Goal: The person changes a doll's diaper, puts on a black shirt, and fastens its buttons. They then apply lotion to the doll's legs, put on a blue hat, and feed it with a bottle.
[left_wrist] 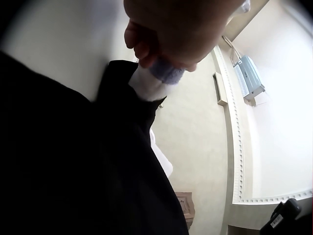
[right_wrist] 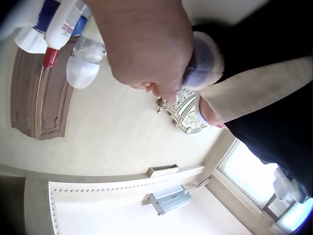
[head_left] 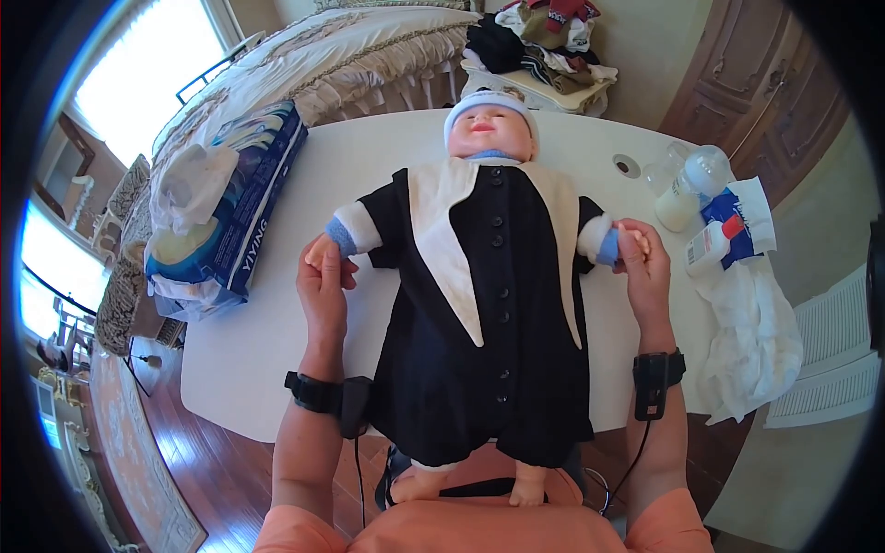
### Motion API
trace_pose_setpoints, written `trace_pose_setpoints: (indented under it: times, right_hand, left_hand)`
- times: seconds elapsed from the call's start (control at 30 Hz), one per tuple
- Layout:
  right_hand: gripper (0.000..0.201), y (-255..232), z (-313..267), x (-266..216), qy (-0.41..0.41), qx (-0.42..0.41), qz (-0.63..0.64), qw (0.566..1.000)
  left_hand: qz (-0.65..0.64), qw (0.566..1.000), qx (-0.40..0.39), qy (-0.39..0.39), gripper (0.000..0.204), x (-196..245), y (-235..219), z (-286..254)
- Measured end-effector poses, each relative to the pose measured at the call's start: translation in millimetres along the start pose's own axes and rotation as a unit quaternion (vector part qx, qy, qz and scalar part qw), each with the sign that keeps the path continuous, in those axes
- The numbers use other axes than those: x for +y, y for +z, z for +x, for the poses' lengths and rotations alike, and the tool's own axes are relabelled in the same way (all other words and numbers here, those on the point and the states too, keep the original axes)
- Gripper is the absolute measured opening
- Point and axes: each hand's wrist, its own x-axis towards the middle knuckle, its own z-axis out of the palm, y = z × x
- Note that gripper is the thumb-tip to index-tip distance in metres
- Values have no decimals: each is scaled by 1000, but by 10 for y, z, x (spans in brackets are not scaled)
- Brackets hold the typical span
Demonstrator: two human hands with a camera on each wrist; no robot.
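A baby doll [head_left: 487, 132] lies face up on the white table [head_left: 249, 378], wearing a white cap and a long black buttoned coat [head_left: 442, 387] with a wide cream collar [head_left: 444, 240]. Its bare feet hang over the near table edge. At the image's left, my left hand [head_left: 324, 286] holds the doll's small hand between thumb and fingers, just past the blue and white cuff [head_left: 343, 238]. On the other side my right hand [head_left: 645, 272] grips the doll's other hand beside its cuff [head_left: 601, 241]. Both sleeves are spread outward, and the doll's palms are mostly hidden.
A blue diaper pack [head_left: 240, 221] with a white wad on top stands at the left. Right of the doll are a baby bottle [head_left: 690, 189], a white bottle with a red cap [head_left: 710, 249], a blue pack [head_left: 742, 226] and white cloth [head_left: 756, 323]. Beyond the table is a bed [head_left: 369, 64].
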Motion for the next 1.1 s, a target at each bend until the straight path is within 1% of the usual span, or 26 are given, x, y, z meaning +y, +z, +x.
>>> trace_pose_setpoints:
  times: [0.03,0.1,0.17,0.23,0.27,0.33,0.4,0.47,0.53,0.57,0.63,0.67,0.73,0.87,0.93,1.0,1.07,1.1]
  right_hand:
    - [22,27,1,-17,-26,16,29,999]
    - [23,28,6,-2,-36,19,29,999]
    - [23,13,9,18,-45,21,29,998]
    - [23,-20,17,41,-37,64,23,997]
    - [23,-11,18,42,-36,63,23,997]
    - [23,-23,7,37,-54,89,14,995]
    - [22,-38,3,72,-56,91,24,994]
    - [22,-40,8,77,-58,90,36,994]
    - [22,-15,14,62,-44,63,18,997]
    - [22,1,13,74,-45,62,19,997]
    - [20,19,16,105,-119,45,-26,991]
    - [20,5,3,79,-119,46,-26,991]
    - [21,-51,-29,7,-28,30,-49,998]
    - [24,-96,9,162,-55,47,-70,995]
    - [25,-104,16,141,0,22,-1,1000]
    - [25,-85,11,91,-8,13,-6,1000]
    - [25,-36,7,71,-17,5,-12,1000]
    - [26,4,2,75,-65,5,-49,997]
  left_hand:
    - [-1,1000,-2,0,26,13,40,-11]
    - [-18,998,16,64,29,44,76,-22]
    - [-10,998,9,68,29,41,55,-18]
    - [-2,997,3,72,29,47,28,-14]
    - [2,998,-2,61,29,68,10,-14]
    - [5,999,-9,48,30,49,-32,-17]
    - [-21,999,-2,36,30,-12,-84,7]
    - [-33,999,0,33,30,-18,-75,18]
    - [-42,999,4,29,29,-4,-69,14]
    - [-35,999,8,36,29,24,-28,7]
    - [-29,999,12,44,28,82,39,-14]
    - [-21,999,9,44,29,110,54,-31]
    - [-13,999,5,43,30,126,51,-44]
    - [-5,1000,-20,21,31,116,-26,-34]
    - [-6,1000,-24,11,32,104,-73,-17]
    - [-24,999,-38,1,33,87,-105,-1]
    - [-40,999,-21,2,34,60,-80,5]
    - [-55,998,-6,2,34,54,-55,4]
